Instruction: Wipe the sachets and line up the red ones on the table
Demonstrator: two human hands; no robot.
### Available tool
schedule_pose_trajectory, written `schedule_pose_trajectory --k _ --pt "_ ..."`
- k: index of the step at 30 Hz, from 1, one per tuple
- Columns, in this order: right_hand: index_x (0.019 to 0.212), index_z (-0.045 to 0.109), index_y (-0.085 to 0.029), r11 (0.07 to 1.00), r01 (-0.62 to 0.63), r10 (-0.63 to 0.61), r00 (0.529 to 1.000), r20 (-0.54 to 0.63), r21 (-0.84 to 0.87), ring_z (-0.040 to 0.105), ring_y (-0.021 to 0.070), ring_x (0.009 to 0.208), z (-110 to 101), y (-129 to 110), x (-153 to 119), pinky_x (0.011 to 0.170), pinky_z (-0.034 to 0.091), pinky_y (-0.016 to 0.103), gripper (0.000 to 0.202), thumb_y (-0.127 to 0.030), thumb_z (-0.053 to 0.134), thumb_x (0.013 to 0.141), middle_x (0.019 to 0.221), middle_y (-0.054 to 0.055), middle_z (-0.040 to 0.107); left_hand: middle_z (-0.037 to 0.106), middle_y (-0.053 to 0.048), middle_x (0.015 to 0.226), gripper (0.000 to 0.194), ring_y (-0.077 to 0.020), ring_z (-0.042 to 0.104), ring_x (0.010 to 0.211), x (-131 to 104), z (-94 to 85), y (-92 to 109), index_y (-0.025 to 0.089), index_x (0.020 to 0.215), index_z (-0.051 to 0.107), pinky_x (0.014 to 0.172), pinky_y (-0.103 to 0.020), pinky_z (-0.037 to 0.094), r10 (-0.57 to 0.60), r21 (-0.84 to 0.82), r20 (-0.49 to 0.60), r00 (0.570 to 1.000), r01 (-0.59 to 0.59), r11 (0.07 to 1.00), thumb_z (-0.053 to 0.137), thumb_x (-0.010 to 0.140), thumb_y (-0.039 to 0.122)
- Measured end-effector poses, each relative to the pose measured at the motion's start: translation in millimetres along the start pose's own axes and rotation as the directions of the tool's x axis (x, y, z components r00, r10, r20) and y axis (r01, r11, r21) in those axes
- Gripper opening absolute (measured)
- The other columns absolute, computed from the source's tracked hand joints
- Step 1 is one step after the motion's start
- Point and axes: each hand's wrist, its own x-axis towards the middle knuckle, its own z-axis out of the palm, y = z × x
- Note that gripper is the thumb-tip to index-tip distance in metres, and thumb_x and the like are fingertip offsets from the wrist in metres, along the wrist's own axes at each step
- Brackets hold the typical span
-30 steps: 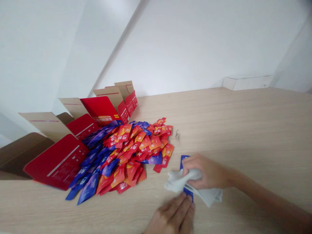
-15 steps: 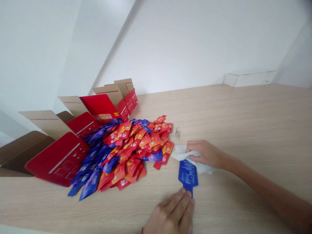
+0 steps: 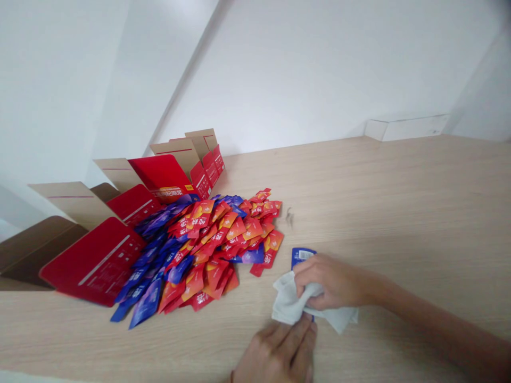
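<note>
A blue sachet lies flat on the wooden table, its barcode end showing beyond my right hand. My right hand is closed on a crumpled white cloth, which covers the middle of the sachet. Below it, my left hand rests on the table with its fingertips pressed on the sachet's narrow near end, partly under the cloth edge. Left of both hands lies a heap of red sachets and blue sachets.
Open red cartons with raised cardboard flaps line the left side behind the heap. A white box-like piece sits against the wall at the back right. A small dark mark is on the table.
My right hand has drawn the cloth toward me along the blue sachet, uncovering its far end and covering its middle. My left hand has stayed at the near end.
</note>
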Motion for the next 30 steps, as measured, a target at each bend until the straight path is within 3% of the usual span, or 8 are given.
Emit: schedule_pose_trajectory --k 4,13,16,20,24,26,28,30 --pt "0.09 0.07 -0.023 0.987 -0.076 0.067 0.995 -0.068 -0.145 0.065 0.0164 0.088 -2.5 13.8 0.8 0.078 0.043 0.025 0.007 -0.019 0.066 0.087 0.092 0.001 0.07 0.069 -0.009 0.131 0.037 -0.0202 0.067 0.121 2.3 -4.4 -1.7 0.009 0.126 0.066 0.101 -0.027 0.059 0.031 0.042 0.027 0.999 -0.032 0.999 0.044 0.099 0.02" --pt "0.103 0.07 -0.022 0.852 -0.312 0.177 0.927 -0.33 -0.421 0.065 0.0191 0.093 -22.3 57.1 -7.6 0.079 0.044 0.028 0.016 -0.02 0.056 0.095 0.104 0.006 0.071 0.072 -0.007 0.126 0.037 -0.0197 0.069 0.118 2.3 0.1 -2.2 0.01 0.122 0.069 0.1 -0.026 0.059 0.025 0.054 -0.035 0.999 -0.023 0.998 0.043 0.095 0.016" --pt "0.105 0.07 -0.023 0.825 -0.439 0.232 0.838 -0.495 -0.356 0.066 0.0205 0.096 -31.5 65.9 -13.3 0.082 0.046 0.029 0.016 -0.025 0.056 0.096 0.107 0.006 0.072 0.072 -0.006 0.126 0.037 -0.0191 0.069 0.117 3.9 -1.4 -3.1 0.01 0.122 0.068 0.099 -0.025 0.059 0.031 0.061 -0.03 0.999 -0.029 0.998 0.042 0.096 0.016" --pt "0.1 0.069 -0.023 0.829 -0.528 0.255 0.646 -0.719 -0.181 0.068 0.0228 0.094 -43.6 74.3 -20.6 0.084 0.048 0.033 0.015 -0.031 0.057 0.095 0.104 0.006 0.073 0.073 -0.005 0.124 0.036 -0.0193 0.07 0.115 4.4 -5.3 -1.9 0.011 0.12 0.068 0.097 -0.026 0.061 0.009 0.033 -0.032 0.999 -0.008 0.999 0.042 0.098 0.021" --pt "0.093 0.07 -0.022 0.854 -0.516 0.227 0.479 -0.848 -0.063 0.069 0.023 0.088 -51.4 78.6 -26.0 0.081 0.049 0.034 0.013 -0.032 0.061 0.089 0.095 0.005 0.074 0.074 -0.002 0.114 0.029 -0.0218 0.072 0.105 8.2 -19.6 -5.1 0.018 0.118 0.066 0.085 -0.035 0.068 -0.195 -0.103 0.026 0.981 0.196 0.975 0.049 0.099 0.032" --pt "0.091 0.07 -0.022 0.859 -0.511 0.232 0.403 -0.885 -0.007 0.069 0.0223 0.085 -53.9 77.6 -27.5 0.079 0.05 0.033 0.013 -0.032 0.062 0.087 0.092 0.004 0.075 0.072 -0.001 0.109 0.023 -0.0255 0.071 0.097 16.1 -30.0 -9.7 0.022 0.116 0.063 0.074 -0.044 0.069 -0.363 -0.092 0.187 0.913 0.384 0.919 0.057 0.097 0.033" --pt "0.091 0.071 -0.023 0.863 -0.504 0.243 0.36 -0.901 0.032 0.069 0.0219 0.084 -55.3 75.0 -27.9 0.078 0.05 0.032 0.013 -0.032 0.062 0.086 0.092 0.004 0.075 0.068 -0.003 0.105 0.021 -0.0295 0.069 0.094 28.1 -38.0 -14.7 0.024 0.111 0.061 0.068 -0.051 0.067 -0.513 0.001 0.377 0.771 0.553 0.833 0.064 0.094 0.036" --pt "0.091 0.071 -0.023 0.872 -0.488 0.237 0.356 -0.904 0.036 0.069 0.0219 0.084 -55.4 72.4 -27.4 0.079 0.051 0.033 0.013 -0.032 0.063 0.086 0.092 0.003 0.075 0.064 -0.006 0.106 0.026 -0.0335 0.067 0.097 41.7 -40.7 -18.1 0.022 0.11 0.061 0.07 -0.056 0.065 -0.587 0.093 0.51 0.629 0.638 0.764 0.064 0.095 0.043"
